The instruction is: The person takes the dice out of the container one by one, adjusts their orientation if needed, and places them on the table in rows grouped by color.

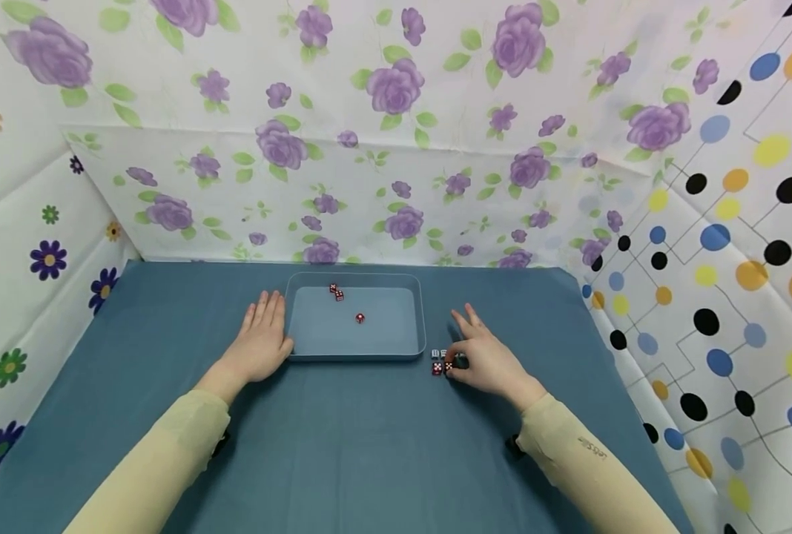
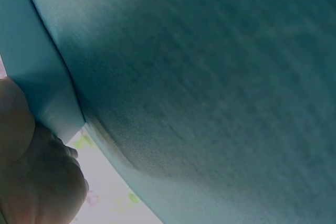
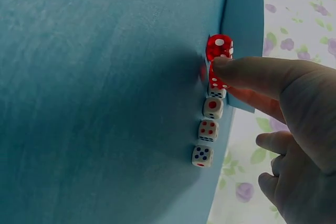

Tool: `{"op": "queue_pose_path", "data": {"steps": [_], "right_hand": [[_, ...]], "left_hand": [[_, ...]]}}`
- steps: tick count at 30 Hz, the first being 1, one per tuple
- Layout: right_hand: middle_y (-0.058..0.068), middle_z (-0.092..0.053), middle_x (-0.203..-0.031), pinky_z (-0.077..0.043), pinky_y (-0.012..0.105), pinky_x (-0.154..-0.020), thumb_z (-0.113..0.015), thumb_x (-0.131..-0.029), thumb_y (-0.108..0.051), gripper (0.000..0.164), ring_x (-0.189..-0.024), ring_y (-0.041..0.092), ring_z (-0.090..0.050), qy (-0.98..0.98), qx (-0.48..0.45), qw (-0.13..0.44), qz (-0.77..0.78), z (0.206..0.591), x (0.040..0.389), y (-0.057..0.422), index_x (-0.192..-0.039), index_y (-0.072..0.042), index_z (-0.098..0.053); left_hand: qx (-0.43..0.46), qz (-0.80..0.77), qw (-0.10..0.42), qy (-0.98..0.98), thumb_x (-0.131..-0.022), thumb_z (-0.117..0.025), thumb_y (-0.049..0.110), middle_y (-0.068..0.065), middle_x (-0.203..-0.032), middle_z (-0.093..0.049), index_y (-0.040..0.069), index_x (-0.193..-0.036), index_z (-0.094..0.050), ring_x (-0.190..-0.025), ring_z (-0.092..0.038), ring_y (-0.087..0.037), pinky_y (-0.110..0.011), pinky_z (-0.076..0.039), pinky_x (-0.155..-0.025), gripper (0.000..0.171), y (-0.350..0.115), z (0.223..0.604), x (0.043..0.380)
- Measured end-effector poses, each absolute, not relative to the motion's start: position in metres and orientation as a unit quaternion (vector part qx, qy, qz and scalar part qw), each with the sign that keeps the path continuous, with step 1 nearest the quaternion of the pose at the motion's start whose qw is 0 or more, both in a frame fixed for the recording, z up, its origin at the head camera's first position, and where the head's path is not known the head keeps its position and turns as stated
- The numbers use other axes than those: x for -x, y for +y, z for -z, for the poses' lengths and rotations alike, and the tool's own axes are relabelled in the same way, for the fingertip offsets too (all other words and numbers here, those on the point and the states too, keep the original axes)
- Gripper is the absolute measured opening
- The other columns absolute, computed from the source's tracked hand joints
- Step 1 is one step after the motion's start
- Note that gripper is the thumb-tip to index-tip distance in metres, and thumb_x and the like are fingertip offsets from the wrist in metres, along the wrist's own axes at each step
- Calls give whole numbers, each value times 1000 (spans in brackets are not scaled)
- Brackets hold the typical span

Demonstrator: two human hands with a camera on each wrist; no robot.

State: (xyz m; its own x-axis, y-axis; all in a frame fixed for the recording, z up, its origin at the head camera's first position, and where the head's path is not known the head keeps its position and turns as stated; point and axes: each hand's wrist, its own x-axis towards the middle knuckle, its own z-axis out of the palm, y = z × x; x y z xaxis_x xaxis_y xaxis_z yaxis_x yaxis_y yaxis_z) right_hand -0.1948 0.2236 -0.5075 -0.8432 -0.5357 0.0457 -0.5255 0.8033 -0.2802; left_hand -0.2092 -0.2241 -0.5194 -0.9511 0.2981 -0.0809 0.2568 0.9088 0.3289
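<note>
My left hand (image 1: pixel 260 343) lies with straight fingers along the left side of a blue-grey tray (image 1: pixel 356 357), its thumb at the near corner. In the left wrist view that hand (image 2: pixel 39 177) shows beside the tray wall (image 2: pixel 44 72). Three red dice (image 1: pixel 360 318) with white pips lie inside the tray. Right of the tray, my right hand (image 1: pixel 492 363) pinches a red die (image 3: pixel 216 78) between thumb and index finger, the other fingers spread. Another red die (image 3: pixel 219 47) sits beside it. Several white dice (image 3: pixel 208 130) stand in a row behind, partly covered by the hand in the head view.
A blue cloth (image 1: pixel 342 445) covers the table. Floral fabric (image 1: pixel 396 148) hangs behind it, flowered fabric (image 1: pixel 22 297) is on the left, and dotted fabric (image 1: pixel 716 297) on the right.
</note>
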Motion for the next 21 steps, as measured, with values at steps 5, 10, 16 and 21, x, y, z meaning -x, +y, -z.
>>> {"op": "queue_pose_path", "data": {"steps": [5, 10, 16, 21], "right_hand": [[24, -29, -172, -29, 64, -124, -91, -88, -25, 12, -163, 44, -4, 950, 276, 25, 141, 510, 195, 224, -95, -25, -82], [24, -30, -172, -29, 64, -124, -91, -88, -26, 12, -162, 47, -7, 952, 274, 22, 137, 511, 196, 224, -95, -25, -82], [25, -30, -172, -30, 65, -123, -91, -89, -25, 12, -162, 48, -8, 952, 271, 23, 139, 512, 195, 225, -95, -25, -81], [24, -28, -172, -33, 65, -122, -90, -90, -27, 13, -163, 46, -6, 952, 268, 27, 144, 512, 193, 225, -99, -25, -81]], "left_hand": [[-137, -155, 75, 975, -111, -44, 22, -33, -174, 4, -15, -165, -2, -161, 11, -47, -61, 5, -129, 78, -225, 518, 211], [-136, -155, 79, 975, -111, -44, 22, -32, -175, 4, -15, -165, -1, -161, 12, -47, -61, 6, -129, 78, -224, 517, 210], [-137, -156, 77, 975, -111, -44, 22, -32, -175, 4, -14, -165, -1, -161, 12, -47, -60, 6, -129, 78, -223, 517, 211], [-135, -155, 77, 975, -111, -44, 22, -32, -175, 4, -14, -165, -1, -161, 12, -46, -61, 5, -129, 78, -224, 518, 210]]}}
